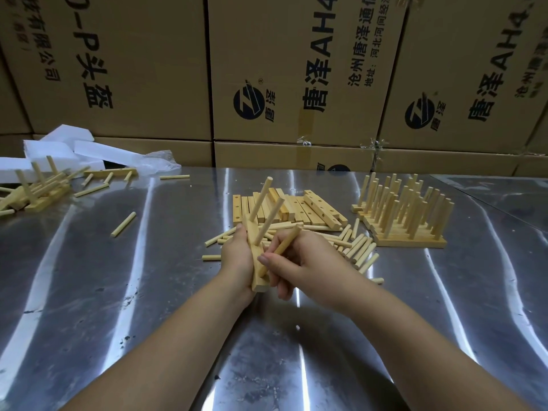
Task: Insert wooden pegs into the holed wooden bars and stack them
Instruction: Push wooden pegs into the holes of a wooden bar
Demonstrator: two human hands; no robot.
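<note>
Left hand (237, 259) grips the bar (257, 262); right hand (299, 262) pinches a peg (281, 247) against it

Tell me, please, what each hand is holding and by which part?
The left hand grips the holed wooden bar around its middle; the bar carries two inserted pegs. The right hand pinches a loose peg near its lower end.

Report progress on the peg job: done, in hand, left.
Done: a stack of pegged bars stands at right. In hand: the left hand holds a bar with two pegs in; the right hand pinches a third peg at it. Left: a pile of empty bars and loose pegs.
</note>
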